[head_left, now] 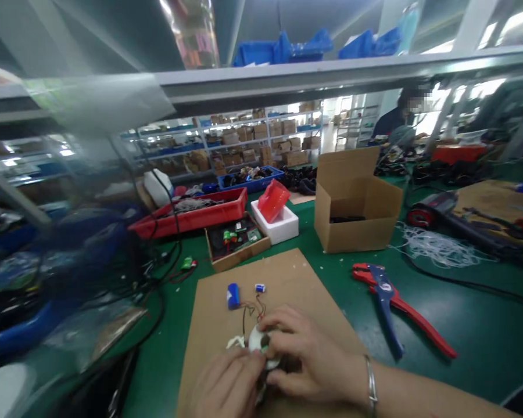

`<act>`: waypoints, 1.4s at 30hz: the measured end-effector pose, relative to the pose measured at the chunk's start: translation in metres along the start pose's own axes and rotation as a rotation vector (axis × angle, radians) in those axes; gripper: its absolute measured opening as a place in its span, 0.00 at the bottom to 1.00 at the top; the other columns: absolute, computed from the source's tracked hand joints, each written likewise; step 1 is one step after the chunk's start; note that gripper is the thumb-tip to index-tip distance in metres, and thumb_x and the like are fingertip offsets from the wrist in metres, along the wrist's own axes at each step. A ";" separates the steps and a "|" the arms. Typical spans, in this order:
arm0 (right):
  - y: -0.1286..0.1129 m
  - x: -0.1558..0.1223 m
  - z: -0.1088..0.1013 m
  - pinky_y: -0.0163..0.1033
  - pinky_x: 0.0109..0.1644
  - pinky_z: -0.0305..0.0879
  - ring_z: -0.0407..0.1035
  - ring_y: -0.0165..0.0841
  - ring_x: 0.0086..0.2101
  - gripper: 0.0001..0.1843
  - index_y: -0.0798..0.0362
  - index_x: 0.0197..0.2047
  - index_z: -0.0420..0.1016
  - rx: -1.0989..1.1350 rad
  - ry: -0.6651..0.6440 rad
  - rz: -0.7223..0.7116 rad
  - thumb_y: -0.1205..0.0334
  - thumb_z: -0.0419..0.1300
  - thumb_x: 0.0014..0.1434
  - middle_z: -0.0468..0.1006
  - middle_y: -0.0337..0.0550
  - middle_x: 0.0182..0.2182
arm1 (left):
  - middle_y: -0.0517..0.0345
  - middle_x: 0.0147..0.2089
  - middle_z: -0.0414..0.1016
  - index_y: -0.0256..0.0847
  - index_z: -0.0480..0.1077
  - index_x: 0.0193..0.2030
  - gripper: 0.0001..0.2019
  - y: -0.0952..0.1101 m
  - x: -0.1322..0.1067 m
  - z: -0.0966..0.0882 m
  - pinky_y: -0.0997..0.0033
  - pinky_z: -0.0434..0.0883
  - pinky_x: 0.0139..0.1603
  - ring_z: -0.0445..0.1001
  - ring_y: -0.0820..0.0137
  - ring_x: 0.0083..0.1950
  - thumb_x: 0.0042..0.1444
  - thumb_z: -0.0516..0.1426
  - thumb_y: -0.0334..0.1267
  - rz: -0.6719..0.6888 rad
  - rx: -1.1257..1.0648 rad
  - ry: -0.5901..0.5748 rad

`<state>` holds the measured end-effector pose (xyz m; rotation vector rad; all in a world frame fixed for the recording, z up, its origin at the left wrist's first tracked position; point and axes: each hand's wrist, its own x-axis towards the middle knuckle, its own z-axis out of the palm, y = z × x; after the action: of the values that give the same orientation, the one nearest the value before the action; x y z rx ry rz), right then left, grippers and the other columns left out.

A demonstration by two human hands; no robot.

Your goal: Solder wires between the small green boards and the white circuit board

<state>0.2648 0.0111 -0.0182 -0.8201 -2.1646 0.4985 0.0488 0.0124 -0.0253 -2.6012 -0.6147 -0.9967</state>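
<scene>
Both my hands are closed on a small round white device (256, 338) over a flat cardboard sheet. My left hand (230, 383) grips it from the near left, and my right hand (307, 354), with a metal bracelet at the wrist, pinches it from the right. My fingers cover much of the device, so its underside is hidden. Thin dark wires run from it to a blue battery pack (233, 296) and a small blue cylinder (260, 288), both lying on the cardboard sheet (283, 273). A pale piece of cord lies at the device's left.
Red and blue wire strippers (387, 296) lie to the right on the green table. An open cardboard box (353, 226), a shallow parts tray (237, 255), a white foam box (283, 229) and a red bin (192, 217) stand behind. A shelf (261, 81) crosses above. A person sits far right.
</scene>
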 end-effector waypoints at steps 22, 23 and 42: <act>-0.005 0.005 0.002 0.44 0.49 0.65 0.65 0.37 0.46 0.09 0.54 0.42 0.71 0.042 -0.036 -0.019 0.72 0.59 0.57 0.71 0.48 0.45 | 0.62 0.35 0.75 0.45 0.70 0.39 0.06 0.005 0.008 -0.021 0.71 0.65 0.40 0.71 0.72 0.38 0.60 0.54 0.31 -0.728 -0.573 -0.169; -0.005 0.005 0.002 0.44 0.49 0.66 0.65 0.37 0.46 0.09 0.54 0.42 0.71 0.043 -0.034 -0.017 0.72 0.59 0.57 0.71 0.48 0.45 | 0.62 0.35 0.75 0.45 0.71 0.37 0.05 0.006 0.009 -0.020 0.72 0.65 0.39 0.71 0.72 0.38 0.59 0.55 0.32 -0.822 -0.617 -0.177; -0.005 0.005 -0.002 0.44 0.49 0.67 0.66 0.38 0.46 0.10 0.52 0.44 0.73 0.010 -0.029 -0.024 0.69 0.58 0.58 0.73 0.48 0.45 | 0.57 0.42 0.73 0.45 0.67 0.46 0.10 0.007 0.010 -0.022 0.66 0.69 0.44 0.71 0.67 0.45 0.57 0.56 0.31 -0.703 -0.442 -0.160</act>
<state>0.2616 0.0106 -0.0117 -0.7851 -2.1942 0.5114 0.0464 0.0000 -0.0034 -2.9151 -1.5855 -1.2273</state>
